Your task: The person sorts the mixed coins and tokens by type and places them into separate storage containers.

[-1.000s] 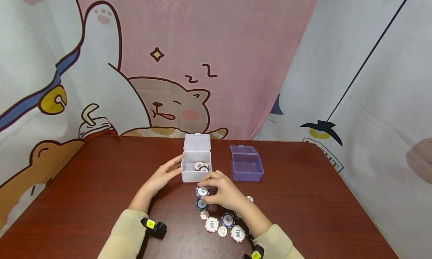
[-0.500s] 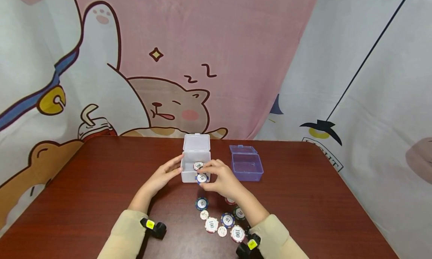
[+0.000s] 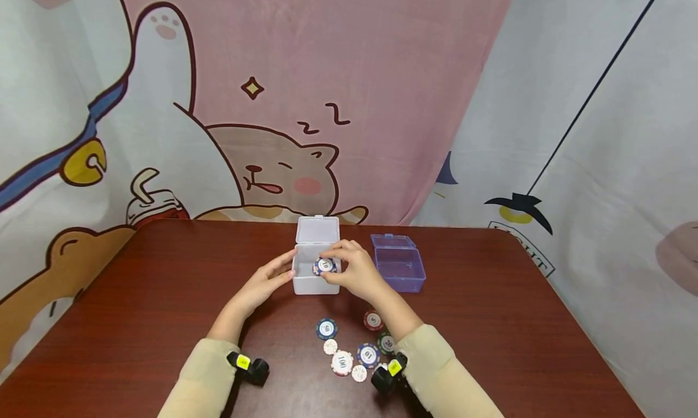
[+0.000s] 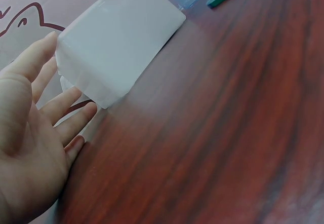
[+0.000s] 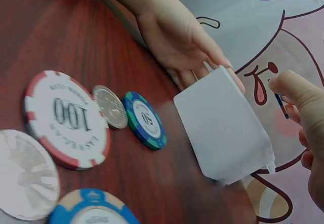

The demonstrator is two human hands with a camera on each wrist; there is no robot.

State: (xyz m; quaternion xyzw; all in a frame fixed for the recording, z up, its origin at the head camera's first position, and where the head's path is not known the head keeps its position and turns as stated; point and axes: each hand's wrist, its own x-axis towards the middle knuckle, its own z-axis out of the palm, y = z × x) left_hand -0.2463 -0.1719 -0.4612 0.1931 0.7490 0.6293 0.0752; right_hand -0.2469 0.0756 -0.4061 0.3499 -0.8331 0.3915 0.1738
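Note:
My left hand (image 3: 266,288) rests with straight fingers against the left side of a white plastic box (image 3: 315,287), whose lid stands up at the back. Between the thumb and fingers of my right hand (image 3: 357,272) is a blue-and-white poker chip (image 3: 325,266), pinched over the box opening. The right wrist view shows this chip (image 5: 281,106) nearly edge-on above the box (image 5: 223,133). The chips lying inside the box are hidden behind the hand and held chip. In the left wrist view, the left fingertips are right at the box (image 4: 119,41).
A purple see-through box (image 3: 400,281), lid up, stands right of the white one. Nearer on the table (image 3: 136,321) lie a green-and-blue 50 chip (image 3: 326,329), a red-and-white 100 chip (image 3: 342,363), a silver coin (image 3: 330,346) and several others, some beneath the right wrist.
My right hand has picked the blue-and-white chip off the table and carried it forward, up over the white box. The left hand has stayed in place.

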